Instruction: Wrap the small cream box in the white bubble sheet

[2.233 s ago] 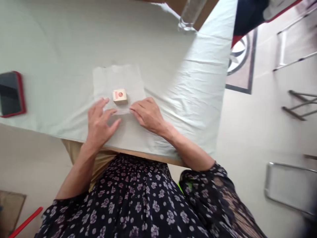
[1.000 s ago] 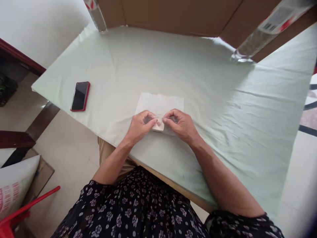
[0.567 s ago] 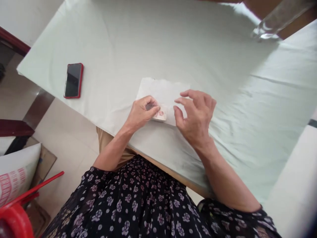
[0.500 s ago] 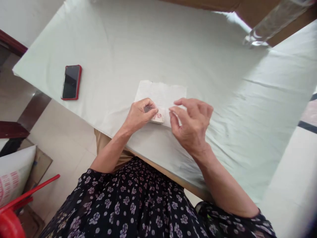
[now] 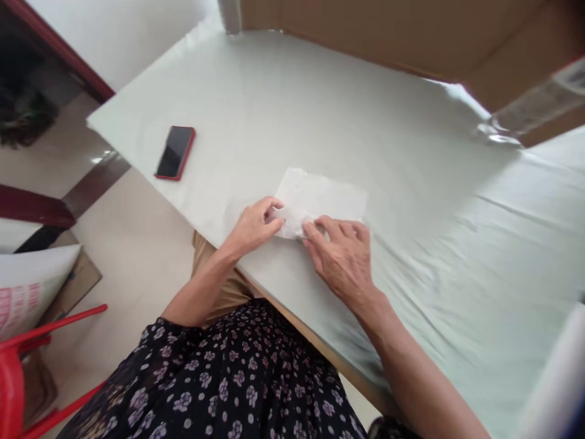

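A sheet of thin white paper (image 5: 326, 194) lies on the cloth-covered table in front of me. Its near part is folded over a small lump, and the block seen earlier there no longer shows. My left hand (image 5: 256, 227) rests at the left end of this fold, thumb and index finger apart, tips by the paper. At the fold's right end, my right hand (image 5: 342, 255) has its thumb and fingers closed on the paper near its front edge. The right hand's palm and some fingertips are hidden.
A phone in a red case (image 5: 175, 153) lies at the table's left. Behind the paper stands a large cardboard box (image 5: 365, 36) with clear plastic (image 5: 516, 119) at its right corner. A red plastic stool or chair (image 5: 11, 384) and a white sack (image 5: 36, 286) are on the floor at left.
The paper's near part now covers the small white block with red print. My right hand has come down onto the paper; my left thumb and index finger have parted. The camera view has shifted.
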### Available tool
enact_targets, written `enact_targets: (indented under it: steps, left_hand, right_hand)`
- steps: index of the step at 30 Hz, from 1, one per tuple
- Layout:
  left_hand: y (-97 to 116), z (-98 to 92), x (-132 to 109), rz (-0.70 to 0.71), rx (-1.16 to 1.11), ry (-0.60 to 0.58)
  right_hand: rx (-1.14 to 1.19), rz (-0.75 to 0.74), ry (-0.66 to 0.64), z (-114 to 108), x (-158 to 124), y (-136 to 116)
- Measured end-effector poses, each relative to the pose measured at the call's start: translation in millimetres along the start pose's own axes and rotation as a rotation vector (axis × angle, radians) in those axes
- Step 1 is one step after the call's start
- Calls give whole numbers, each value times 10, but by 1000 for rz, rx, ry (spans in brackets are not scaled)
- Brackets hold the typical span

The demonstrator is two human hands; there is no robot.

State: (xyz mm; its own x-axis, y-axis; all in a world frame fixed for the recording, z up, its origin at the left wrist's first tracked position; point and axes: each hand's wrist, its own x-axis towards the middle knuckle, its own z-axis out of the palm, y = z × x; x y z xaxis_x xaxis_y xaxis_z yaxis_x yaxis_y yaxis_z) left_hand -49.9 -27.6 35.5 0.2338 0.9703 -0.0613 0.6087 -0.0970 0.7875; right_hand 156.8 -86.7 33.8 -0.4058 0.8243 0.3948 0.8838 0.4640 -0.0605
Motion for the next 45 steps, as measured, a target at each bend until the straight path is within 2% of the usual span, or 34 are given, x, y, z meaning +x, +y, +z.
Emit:
enact_targets:
  steps: [5,9,14,18,22,26,29,34,40,45]
  left_hand:
    - [-41,59,58,-29,96,34]
    - [-51,22,28,-60,238,137]
    - [-90,-96,-38,-161,271,71]
    - [-112,-78,-33,-203,156,61]
    - [-50,35,-14,-354,-126,29]
    - [36,137,14,-330,-366,6]
    - [53,167,37,-323,-370,60]
    - [90,168,67,-213,-274,129]
    - [252,250,124,-320,-524,33]
    - [371,281,147,-278,-536,-17]
  right_hand:
    - [-68,-32,5,20,47,16]
    - [-48,-33,-41,-14,65,2]
    - [-36,-35,-119,-57,86,2]
    - [-31,-30,-178,-79,77,-4]
    - [-68,-51,-182,-73,66,-1]
    - [-120,-74,-167,-54,81,4]
    - [-105,-71,-165,-49,95,1]
    - [-97,-77,-170,-41,111,10]
    - [-101,-83,-191,-89,121,-9]
    - [-47,-84,-239,-177,116,-51]
